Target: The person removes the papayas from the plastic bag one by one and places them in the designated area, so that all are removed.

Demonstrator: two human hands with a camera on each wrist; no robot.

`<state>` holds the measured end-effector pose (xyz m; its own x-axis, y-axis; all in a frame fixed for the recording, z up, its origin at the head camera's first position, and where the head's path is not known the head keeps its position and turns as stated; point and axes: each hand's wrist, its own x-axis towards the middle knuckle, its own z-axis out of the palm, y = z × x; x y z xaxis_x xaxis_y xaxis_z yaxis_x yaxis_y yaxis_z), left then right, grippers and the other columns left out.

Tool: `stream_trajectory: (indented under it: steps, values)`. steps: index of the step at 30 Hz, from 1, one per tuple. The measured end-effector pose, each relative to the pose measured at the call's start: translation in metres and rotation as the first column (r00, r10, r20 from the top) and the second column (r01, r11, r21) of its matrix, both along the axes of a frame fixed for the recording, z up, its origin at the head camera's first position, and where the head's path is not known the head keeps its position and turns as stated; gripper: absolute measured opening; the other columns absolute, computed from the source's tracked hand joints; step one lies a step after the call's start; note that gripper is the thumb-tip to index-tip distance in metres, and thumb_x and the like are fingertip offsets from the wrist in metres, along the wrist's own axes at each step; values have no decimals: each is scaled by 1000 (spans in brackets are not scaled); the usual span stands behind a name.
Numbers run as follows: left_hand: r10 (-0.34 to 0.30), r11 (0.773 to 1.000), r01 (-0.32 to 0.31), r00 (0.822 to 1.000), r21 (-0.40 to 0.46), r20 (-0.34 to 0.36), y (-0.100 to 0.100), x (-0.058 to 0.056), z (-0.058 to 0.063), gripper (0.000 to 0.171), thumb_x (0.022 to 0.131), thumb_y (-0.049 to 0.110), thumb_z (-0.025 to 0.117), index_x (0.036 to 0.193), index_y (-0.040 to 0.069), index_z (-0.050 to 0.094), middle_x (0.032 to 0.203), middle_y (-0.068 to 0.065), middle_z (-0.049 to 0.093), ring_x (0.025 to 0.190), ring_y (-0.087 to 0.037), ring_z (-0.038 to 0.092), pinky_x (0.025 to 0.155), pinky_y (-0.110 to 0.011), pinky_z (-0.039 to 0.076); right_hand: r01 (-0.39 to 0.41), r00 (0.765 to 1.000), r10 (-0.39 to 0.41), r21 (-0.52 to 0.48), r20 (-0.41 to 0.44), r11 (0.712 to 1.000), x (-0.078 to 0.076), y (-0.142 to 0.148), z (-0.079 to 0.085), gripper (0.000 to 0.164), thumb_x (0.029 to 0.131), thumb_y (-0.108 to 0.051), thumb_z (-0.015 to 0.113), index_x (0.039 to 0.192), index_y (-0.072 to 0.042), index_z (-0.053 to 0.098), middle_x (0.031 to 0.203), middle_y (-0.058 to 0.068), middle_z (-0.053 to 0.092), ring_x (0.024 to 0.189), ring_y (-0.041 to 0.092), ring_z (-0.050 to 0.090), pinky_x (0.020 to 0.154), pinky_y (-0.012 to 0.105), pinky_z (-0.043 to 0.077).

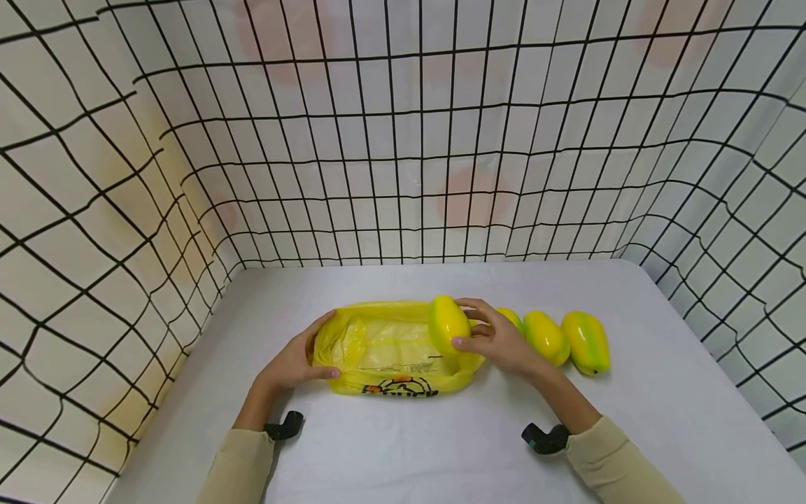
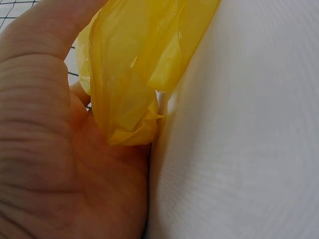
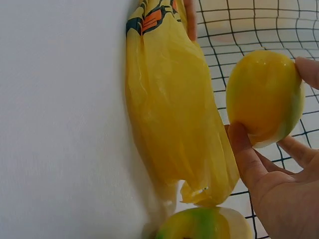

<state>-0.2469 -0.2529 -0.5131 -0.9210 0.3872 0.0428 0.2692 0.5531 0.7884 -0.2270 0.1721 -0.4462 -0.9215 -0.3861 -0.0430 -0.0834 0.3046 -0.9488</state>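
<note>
A yellow plastic bag (image 1: 450, 383) with dark and orange print on its front lies on the table, its wide mouth facing up. Around the bag's left end my left hand (image 1: 291, 360) holds the rim, thumb at the front edge and fingers at the back. Over the right part of the mouth, my right hand (image 1: 504, 341) grips a glossy yellow mango (image 1: 447, 325) between thumb and fingers. The right wrist view shows this mango (image 3: 265, 94) raised above the bag's side (image 3: 172, 99), with green tinting its skin.
To the right of the bag are more mangoes: one (image 1: 510, 318) partly hidden by my right hand, another (image 1: 545, 337) beside it, and a green-streaked one (image 1: 587, 343) farthest right. White cloth covers the table (image 1: 415, 455). Black grid netting (image 1: 390, 161) encloses the back and sides.
</note>
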Motion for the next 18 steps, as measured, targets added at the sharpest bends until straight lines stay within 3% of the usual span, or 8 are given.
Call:
stream_trajectory:
  steps: [18]
  values:
    - [0,1000,0,1000,7,3,1,1,3,116,73,47,91,165,32,22,172,-6,24,157,-36,25,125,-64,21,40,999,-39,29,-28,999,8,35,6,73,92,-37,78,154,-31,40,158,18,41,130,37,59,97,36,60]
